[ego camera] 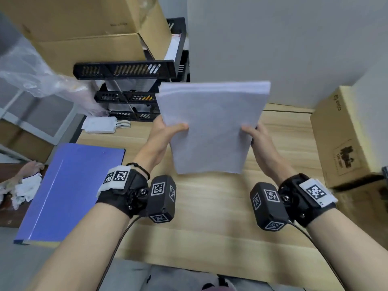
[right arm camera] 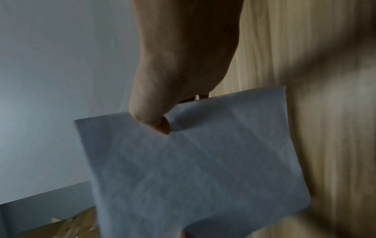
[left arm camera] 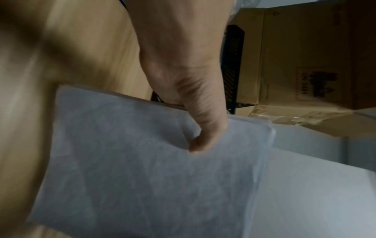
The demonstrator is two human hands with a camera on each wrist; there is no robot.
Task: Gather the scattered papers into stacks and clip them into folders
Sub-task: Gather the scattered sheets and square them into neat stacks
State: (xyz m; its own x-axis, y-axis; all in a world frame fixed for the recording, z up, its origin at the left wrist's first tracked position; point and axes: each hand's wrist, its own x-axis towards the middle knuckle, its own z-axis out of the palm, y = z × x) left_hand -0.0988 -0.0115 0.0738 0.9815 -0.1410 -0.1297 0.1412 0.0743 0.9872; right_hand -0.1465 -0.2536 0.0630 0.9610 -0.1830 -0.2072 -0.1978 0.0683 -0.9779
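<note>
A thick stack of white papers [ego camera: 212,127] is held upright above the wooden desk [ego camera: 210,217], its lower edge lifted off the wood. My left hand [ego camera: 168,131] grips the stack's left edge, thumb on the front face. My right hand [ego camera: 255,133] grips the right edge the same way. In the left wrist view the thumb [left arm camera: 203,128] presses on the paper stack [left arm camera: 152,169]. The right wrist view shows my thumb [right arm camera: 150,112] pinching the paper stack [right arm camera: 193,169]. The fingers behind the sheets are hidden. A blue folder [ego camera: 71,192] lies shut at the desk's left edge.
A black tiered paper tray [ego camera: 128,91] stands at the back left under cardboard boxes [ego camera: 88,34]. A white power bank [ego camera: 100,124] lies in front of it. Another cardboard box [ego camera: 344,139] stands at the right. A grey wall [ego camera: 283,38] rises behind the desk.
</note>
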